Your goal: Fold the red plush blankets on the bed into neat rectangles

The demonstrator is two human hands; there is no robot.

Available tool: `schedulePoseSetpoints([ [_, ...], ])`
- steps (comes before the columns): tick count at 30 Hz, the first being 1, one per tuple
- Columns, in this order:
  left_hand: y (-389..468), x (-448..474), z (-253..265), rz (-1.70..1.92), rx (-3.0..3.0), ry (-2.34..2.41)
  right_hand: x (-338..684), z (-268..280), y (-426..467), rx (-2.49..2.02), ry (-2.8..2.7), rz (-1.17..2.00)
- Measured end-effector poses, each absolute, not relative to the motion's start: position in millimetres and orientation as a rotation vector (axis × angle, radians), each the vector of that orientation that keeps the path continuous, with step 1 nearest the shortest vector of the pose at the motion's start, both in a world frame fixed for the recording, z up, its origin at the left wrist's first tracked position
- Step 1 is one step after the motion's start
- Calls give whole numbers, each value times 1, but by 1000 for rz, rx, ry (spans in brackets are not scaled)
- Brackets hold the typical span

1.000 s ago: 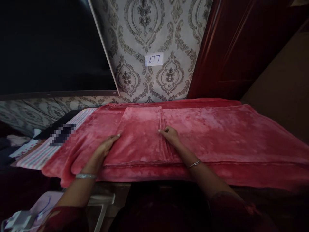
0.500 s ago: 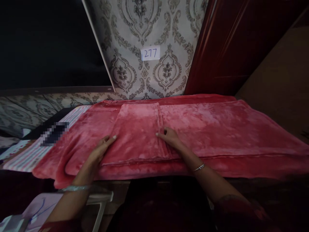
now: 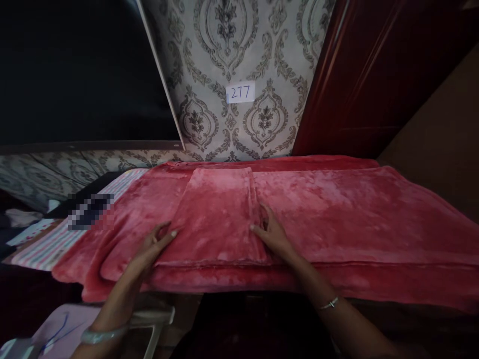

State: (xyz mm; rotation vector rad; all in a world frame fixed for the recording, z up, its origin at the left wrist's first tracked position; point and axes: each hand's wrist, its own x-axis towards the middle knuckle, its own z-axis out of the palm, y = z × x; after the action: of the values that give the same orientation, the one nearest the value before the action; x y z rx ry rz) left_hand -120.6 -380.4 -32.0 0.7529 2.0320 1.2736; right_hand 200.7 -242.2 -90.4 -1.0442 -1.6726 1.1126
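**Red plush blanket lying folded between two hands**

The blanket (image 3: pixel 344 214) is spreading over the table (image 3: pixel 88 189), its long axis running left to right, along the wall (image 3: pixel 275 55). On top of it, left of centre, a folded panel (image 3: pixel 215 214) is lying flat. This panel is pointing away from the person, its short far end facing the wall and its sides drawing closer together with distance.

The left hand (image 3: pixel 149 249) is resting at the panel's left edge, thumb and forefinger parted rather than clenched. The right hand (image 3: pixel 279 239) is touching the layered right edge, its thumb and forefinger also standing apart; whether they are pinching any layer, I cannot tell.

On the wall, straight ahead, a white slip (image 3: pixel 240 92) is showing "277", handwritten in blue. The lower frame of the screen (image 3: pixel 82 75) is bearing a small mark, too tiny to read. At far left, a striped cloth (image 3: pixel 48 252) is emerging from beneath the blanket.
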Motion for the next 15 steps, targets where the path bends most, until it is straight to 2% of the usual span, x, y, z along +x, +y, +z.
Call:
schedulePoseSetpoints([
  [9,-385,-132,-35,1202,783,1971,200,-101,-239,-916,-1773,1160],
  [15,-327,-152,-24,1325,748,1836,186,-77,-178,-1053,-1776,1012],
])
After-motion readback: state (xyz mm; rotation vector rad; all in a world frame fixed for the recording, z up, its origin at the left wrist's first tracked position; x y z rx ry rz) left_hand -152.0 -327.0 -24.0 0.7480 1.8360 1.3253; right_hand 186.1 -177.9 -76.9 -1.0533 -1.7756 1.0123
